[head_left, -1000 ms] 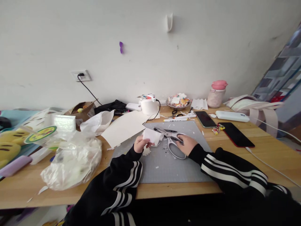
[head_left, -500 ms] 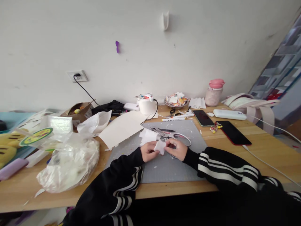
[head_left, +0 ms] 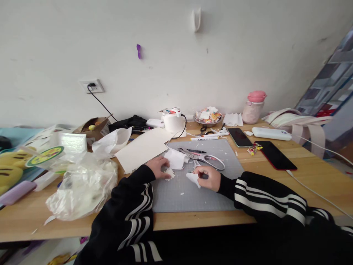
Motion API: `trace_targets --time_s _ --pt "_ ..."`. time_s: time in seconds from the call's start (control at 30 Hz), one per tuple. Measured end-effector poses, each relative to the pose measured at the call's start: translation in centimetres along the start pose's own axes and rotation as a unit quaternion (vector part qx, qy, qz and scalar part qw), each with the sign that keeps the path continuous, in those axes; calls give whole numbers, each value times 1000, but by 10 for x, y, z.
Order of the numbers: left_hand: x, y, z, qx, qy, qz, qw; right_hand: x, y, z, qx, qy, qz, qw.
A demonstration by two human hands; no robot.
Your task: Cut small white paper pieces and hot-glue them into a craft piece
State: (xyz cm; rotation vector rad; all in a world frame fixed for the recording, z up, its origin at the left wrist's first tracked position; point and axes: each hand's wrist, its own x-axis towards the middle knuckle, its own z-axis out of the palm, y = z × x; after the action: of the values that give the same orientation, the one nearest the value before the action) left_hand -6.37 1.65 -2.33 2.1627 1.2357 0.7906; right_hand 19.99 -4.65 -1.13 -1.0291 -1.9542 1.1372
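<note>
My right hand (head_left: 209, 178) is closed on a small white paper piece (head_left: 193, 179), held just over the grey cutting mat (head_left: 193, 200). At the mat's left part, my left hand (head_left: 159, 167) touches a small round piece with a scalloped edge (head_left: 170, 174); its fingertips meet that piece, and whether they pinch it is hard to see. Large scissors (head_left: 204, 157) lie on the mat behind my right hand. A curled white paper (head_left: 175, 159) rests on the mat between the scissors and my left hand.
A big cream sheet (head_left: 143, 149) overlaps the mat's back left. Plastic bags (head_left: 84, 187) lie at the left. Two phones (head_left: 275, 155), a power bank (head_left: 271, 133) and a pink-lidded bottle (head_left: 253, 108) are at the right. Behind stand a white container (head_left: 173, 123) and a scrap-filled bowl (head_left: 207, 121).
My hands have moved apart. My left hand has let go of the white paper piece and moved left to the round piece; my right hand keeps the paper.
</note>
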Motion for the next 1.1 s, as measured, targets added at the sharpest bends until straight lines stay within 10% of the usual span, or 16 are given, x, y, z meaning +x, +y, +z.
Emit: trace_targets --time_s 0.3,0.5,0.73,1.1 --pt "3 17 3 -54 -68 -30 996 5 1 2 47 40 72 995" --pt "4 48 -4 -124 41 -42 991 5 -1 3 72 54 79 993" --pt "3 73 36 -370 -55 -42 926 7 -4 1 100 64 92 989" --pt "8 71 58 -369 -53 -127 919 8 -3 2 114 72 106 985"
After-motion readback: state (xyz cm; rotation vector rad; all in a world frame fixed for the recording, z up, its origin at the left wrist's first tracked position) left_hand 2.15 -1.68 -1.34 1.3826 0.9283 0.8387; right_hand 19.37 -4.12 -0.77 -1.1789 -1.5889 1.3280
